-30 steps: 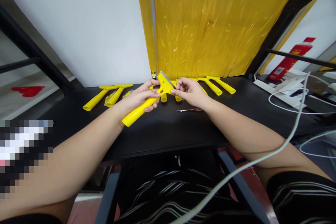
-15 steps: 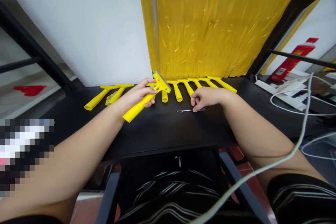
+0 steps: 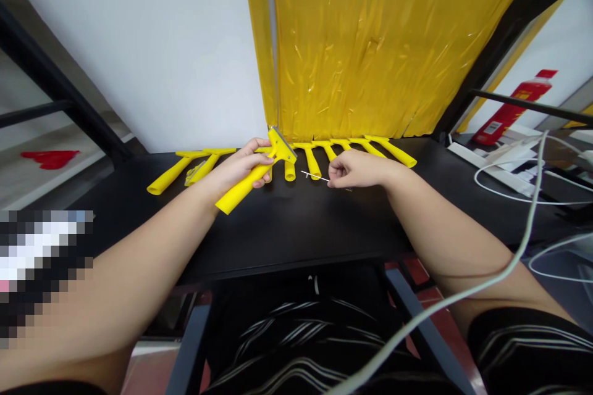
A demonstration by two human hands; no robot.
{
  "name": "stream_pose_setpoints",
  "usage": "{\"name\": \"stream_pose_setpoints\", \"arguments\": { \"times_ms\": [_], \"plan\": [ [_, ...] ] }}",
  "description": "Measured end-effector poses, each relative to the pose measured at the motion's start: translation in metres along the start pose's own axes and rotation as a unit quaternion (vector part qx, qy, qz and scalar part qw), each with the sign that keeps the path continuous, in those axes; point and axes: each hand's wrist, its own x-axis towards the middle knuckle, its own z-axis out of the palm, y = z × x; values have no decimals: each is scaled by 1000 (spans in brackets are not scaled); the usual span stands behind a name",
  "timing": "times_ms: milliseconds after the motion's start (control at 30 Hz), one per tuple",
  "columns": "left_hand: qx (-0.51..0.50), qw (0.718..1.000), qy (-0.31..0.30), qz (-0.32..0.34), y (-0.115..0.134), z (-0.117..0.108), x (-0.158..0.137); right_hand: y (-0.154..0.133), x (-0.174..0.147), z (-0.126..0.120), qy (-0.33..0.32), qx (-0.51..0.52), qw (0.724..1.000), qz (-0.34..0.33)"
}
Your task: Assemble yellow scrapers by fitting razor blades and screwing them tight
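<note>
My left hand (image 3: 254,163) is closed around a yellow scraper (image 3: 243,188), near its head. The scraper's head, with a metal strip along its edge, points up and away; its hollow handle end tilts down toward me. To the right, my right hand (image 3: 352,168) pinches a thin, shiny metal rod (image 3: 316,176). The rod's tip points left, with a small bright piece near it that I cannot make out. Behind both hands, several more yellow scrapers (image 3: 312,163) lie in a row along the back of the black table (image 3: 278,234).
A white panel (image 3: 176,49) and yellow plastic film (image 3: 370,43) rise behind the table. At right are a red bottle (image 3: 514,108), white power strips (image 3: 500,166) and loose cables. A pale cable (image 3: 463,296) crosses in front of my right arm. A red object (image 3: 50,158) lies at far left.
My right hand has lifted the metal rod off the table and moved slightly left and up; the rod now tilts. The left hand with the scraper has barely moved.
</note>
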Motion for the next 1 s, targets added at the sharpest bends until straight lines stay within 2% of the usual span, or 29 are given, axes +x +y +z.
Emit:
{"name": "stream_pose_setpoints", "arguments": {
  "times_ms": [100, 333, 1000],
  "plan": [
    [3, 1000, 3, -2, 1, 2, -1, -3, 1, 2, 45, 16, 999, -14],
    [10, 1000, -2, -11, 3, 7, -4, -5, 3, 7, 83, 66, 994, -24],
    [25, 1000, 8, -2, 3, 15, -10, -6, 7, 14, 106, 108, 988, -10]
  ]
}}
